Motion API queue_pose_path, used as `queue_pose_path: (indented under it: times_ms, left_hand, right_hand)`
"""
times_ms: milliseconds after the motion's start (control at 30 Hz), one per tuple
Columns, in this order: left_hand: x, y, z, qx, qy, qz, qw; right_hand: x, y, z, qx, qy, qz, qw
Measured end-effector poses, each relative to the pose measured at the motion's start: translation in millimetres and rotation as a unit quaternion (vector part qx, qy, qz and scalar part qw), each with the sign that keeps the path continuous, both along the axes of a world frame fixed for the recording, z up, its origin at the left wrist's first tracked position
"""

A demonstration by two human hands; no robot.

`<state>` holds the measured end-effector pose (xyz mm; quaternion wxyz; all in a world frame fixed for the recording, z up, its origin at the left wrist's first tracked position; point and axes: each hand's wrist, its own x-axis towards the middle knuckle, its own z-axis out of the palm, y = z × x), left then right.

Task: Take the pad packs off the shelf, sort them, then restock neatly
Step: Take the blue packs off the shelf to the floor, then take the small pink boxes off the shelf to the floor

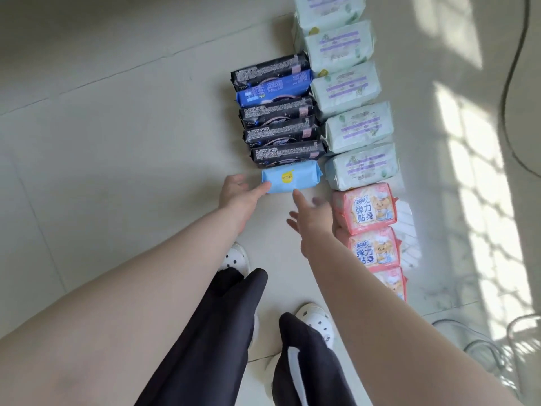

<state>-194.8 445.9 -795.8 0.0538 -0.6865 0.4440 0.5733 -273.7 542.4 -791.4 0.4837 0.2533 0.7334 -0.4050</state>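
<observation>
Packs (pixel 348 124) sorted in floor rows, light blue pack (pixel 289 178) between spread hands (pixel 238 194); restocking still ahead.

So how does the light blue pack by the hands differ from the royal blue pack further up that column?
The light blue pack is pale, nearly plain, with a yellow sticker; the royal blue pack is darker and covered in white print. The light one ends the column; the royal one is wedged between black packs. Both lie crosswise on the floor.
</observation>
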Motion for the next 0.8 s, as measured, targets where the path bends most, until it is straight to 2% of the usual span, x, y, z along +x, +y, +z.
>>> queue_pose_path:
  times_ms: [100, 167, 333, 400, 500, 667, 733, 800]
  left_hand:
    - [22.5, 6.3, 58.2, -0.007, -0.018, -0.024, 1.000]
    - [34.2, 9.5, 107.9, -0.008, -0.020, -0.047, 0.999]
    - [47.1, 3.2, 272.5, -0.031, -0.006, -0.177, 0.984]
    - [51.9, -0.9, 349.2, -0.067, -0.014, -0.257, 0.964]
    - [60.2, -8.0, 474.3, -0.161, -0.021, -0.345, 0.924]
    - [72.2, -26.4, 628.5, -0.335, -0.063, -0.433, 0.835]
    - [74.4, -40.1, 675.5, -0.372, -0.088, -0.448, 0.808]
    - [77.2, -57.9, 714.6, -0.410, -0.095, -0.437, 0.795]
  right_hand:
    - [2.4, 13.8, 55.4, 0.013, -0.026, 0.066, 0.997]
    - [-2.3, 18.5, 103.3, 0.022, 0.004, 0.153, 0.988]
    - [-21.5, 4.2, 271.5, 0.021, 0.112, 0.395, 0.912]
    - [-23.1, -2.2, 345.5, 0.022, 0.166, 0.502, 0.848]
    - [-20.1, -12.4, 465.0, 0.025, 0.275, 0.648, 0.710]
    - [-6.3, -39.5, 628.4, 0.028, 0.416, 0.741, 0.527]
    - [0.2, -60.7, 679.8, 0.029, 0.461, 0.749, 0.474]
    - [5.7, -84.3, 726.2, 0.014, 0.498, 0.739, 0.453]
